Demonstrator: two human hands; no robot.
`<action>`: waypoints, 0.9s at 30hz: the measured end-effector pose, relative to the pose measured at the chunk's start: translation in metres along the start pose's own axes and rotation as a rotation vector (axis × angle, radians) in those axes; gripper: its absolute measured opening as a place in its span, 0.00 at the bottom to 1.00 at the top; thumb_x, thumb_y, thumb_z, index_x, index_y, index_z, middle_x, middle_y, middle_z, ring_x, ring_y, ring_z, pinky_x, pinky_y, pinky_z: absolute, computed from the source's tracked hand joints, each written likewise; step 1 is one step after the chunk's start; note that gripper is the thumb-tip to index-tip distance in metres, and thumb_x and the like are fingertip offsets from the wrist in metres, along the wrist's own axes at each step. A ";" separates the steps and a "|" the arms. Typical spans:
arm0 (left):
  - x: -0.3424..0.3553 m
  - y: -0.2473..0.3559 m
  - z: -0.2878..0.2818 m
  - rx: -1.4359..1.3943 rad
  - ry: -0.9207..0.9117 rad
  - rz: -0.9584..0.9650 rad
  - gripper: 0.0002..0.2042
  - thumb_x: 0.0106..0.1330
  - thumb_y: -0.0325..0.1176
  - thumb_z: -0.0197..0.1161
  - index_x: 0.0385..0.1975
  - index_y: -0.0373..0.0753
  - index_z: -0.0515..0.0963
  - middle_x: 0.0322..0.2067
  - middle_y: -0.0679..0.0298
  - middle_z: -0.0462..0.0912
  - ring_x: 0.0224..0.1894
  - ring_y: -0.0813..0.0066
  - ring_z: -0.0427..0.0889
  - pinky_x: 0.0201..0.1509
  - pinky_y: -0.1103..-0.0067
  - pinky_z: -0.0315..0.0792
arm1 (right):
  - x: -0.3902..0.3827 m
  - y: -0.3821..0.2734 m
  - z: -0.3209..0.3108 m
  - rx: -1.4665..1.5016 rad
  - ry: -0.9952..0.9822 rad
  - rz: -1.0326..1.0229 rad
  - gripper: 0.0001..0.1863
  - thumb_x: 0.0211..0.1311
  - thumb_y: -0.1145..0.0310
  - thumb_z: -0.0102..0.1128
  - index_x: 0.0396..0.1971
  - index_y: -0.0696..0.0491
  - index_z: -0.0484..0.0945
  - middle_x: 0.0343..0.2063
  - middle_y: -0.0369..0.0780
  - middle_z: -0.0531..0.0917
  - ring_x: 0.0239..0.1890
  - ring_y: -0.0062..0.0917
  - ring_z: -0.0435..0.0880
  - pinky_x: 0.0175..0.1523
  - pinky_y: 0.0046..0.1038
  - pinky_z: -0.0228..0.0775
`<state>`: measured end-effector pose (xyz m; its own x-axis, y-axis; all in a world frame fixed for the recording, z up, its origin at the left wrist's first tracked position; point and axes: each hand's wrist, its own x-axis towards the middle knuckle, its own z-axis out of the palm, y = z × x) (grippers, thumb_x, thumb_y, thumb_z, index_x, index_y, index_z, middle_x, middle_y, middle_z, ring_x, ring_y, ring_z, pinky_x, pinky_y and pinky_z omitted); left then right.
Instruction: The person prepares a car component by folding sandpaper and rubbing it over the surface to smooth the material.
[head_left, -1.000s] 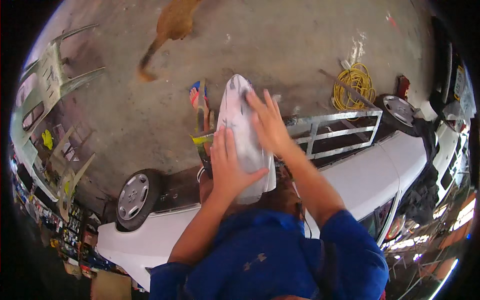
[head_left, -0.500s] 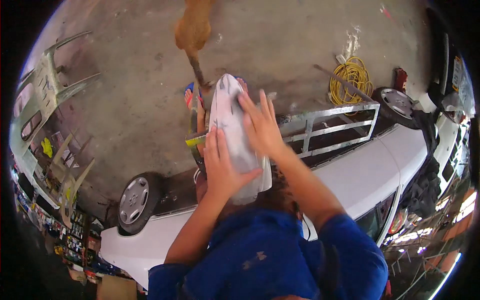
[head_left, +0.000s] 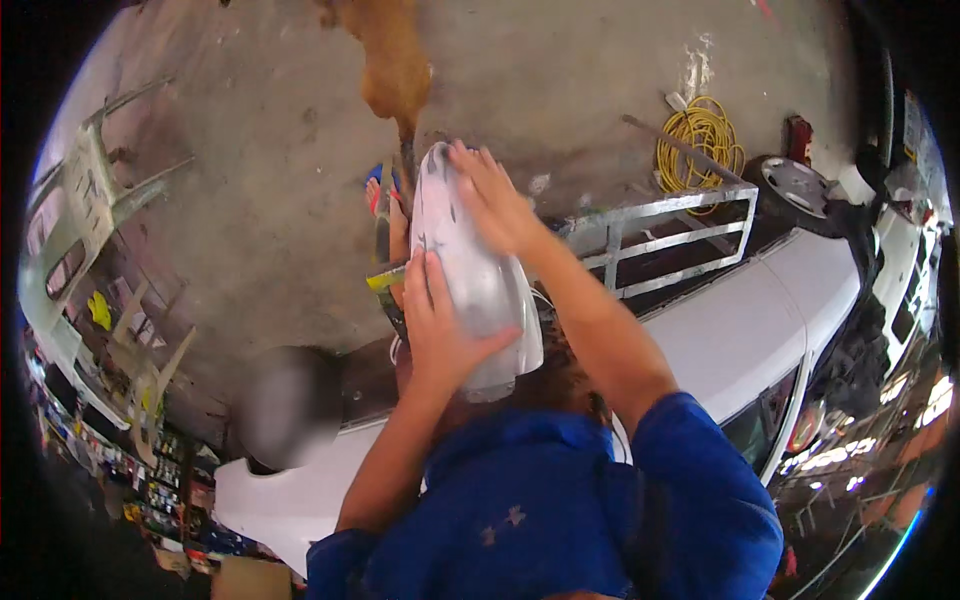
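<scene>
A long, tapered, whitish headlight-like piece [head_left: 485,300] with dark smudges and a clear rim lies in front of my body, its narrow end pointing away. My left hand [head_left: 436,325] rests on its left side, fingers stretched along the surface and thumb spread across. My right hand [head_left: 497,205] lies flat over the upper right side near the narrow tip, fingers extended and slightly blurred. Whether a thin sheet sits under those fingers is hidden. What bears the piece from below is mostly covered.
Beyond my feet stands a brown dog [head_left: 395,70]. A metal frame [head_left: 690,235] and coiled yellow cable [head_left: 697,150] are at right. White car bodywork [head_left: 745,305] curves on both sides, with a blurred wheel [head_left: 285,410] at left. A bare bumper-like panel [head_left: 85,200] stands far left.
My right hand has slid away from me, up toward the piece's narrow tip. My left hand stays in place. The dog's body has shifted a little nearer.
</scene>
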<state>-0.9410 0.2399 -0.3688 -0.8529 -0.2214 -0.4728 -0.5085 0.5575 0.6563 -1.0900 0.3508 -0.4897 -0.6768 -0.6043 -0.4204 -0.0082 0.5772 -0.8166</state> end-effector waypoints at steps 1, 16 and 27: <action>-0.003 -0.005 0.000 0.003 0.011 -0.017 0.71 0.35 0.57 0.85 0.77 0.28 0.45 0.74 0.35 0.50 0.75 0.34 0.55 0.77 0.52 0.55 | -0.033 -0.020 -0.005 -0.048 0.016 -0.150 0.29 0.79 0.64 0.38 0.76 0.54 0.60 0.79 0.46 0.56 0.80 0.54 0.46 0.81 0.53 0.34; -0.010 -0.001 -0.003 0.089 0.023 0.025 0.71 0.37 0.58 0.84 0.77 0.28 0.45 0.74 0.35 0.50 0.75 0.34 0.55 0.77 0.53 0.55 | -0.057 -0.039 0.003 -0.195 -0.045 -0.013 0.28 0.78 0.57 0.39 0.72 0.54 0.68 0.74 0.44 0.66 0.76 0.58 0.55 0.80 0.53 0.40; -0.005 -0.001 -0.003 0.062 0.030 0.039 0.71 0.36 0.60 0.85 0.76 0.28 0.46 0.74 0.36 0.49 0.75 0.34 0.56 0.76 0.52 0.56 | -0.006 -0.023 -0.010 -0.084 -0.055 0.039 0.28 0.80 0.59 0.39 0.76 0.49 0.62 0.78 0.43 0.59 0.81 0.49 0.47 0.80 0.57 0.37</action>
<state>-0.9363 0.2379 -0.3652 -0.8757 -0.2219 -0.4289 -0.4672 0.6142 0.6360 -1.0928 0.3467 -0.4646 -0.6362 -0.6084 -0.4745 -0.0456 0.6435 -0.7641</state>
